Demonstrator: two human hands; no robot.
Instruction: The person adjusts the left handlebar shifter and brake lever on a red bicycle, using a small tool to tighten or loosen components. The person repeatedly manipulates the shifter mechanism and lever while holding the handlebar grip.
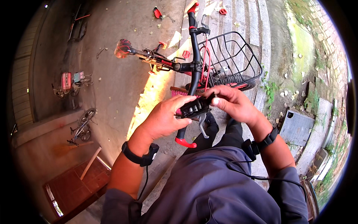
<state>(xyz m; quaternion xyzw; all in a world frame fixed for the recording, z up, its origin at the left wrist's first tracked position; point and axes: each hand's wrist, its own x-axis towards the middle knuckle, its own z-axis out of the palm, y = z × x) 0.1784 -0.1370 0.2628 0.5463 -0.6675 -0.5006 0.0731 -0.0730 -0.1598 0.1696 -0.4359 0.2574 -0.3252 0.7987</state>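
Note:
A bicycle with black handlebars [195, 48] and a black wire front basket [233, 56] stands in front of me. My left hand [164, 117] grips the near handlebar grip, black with a red end [185, 142], its thumb resting on the black control unit [194, 107] clamped to the bar. My right hand [233, 102] pinches the right side of that control unit with fingertips. A silver brake lever [202, 127] hangs just below the unit. Both wrists carry black bands with cables.
The front tyre [235, 80] sits under the basket. Small red parts [157, 13] lie on the concrete beyond. A small bicycle [82, 127] and a red box [67, 80] lie at left, a wooden crate [78, 186] at lower left, and a grey slab [296, 128] at right.

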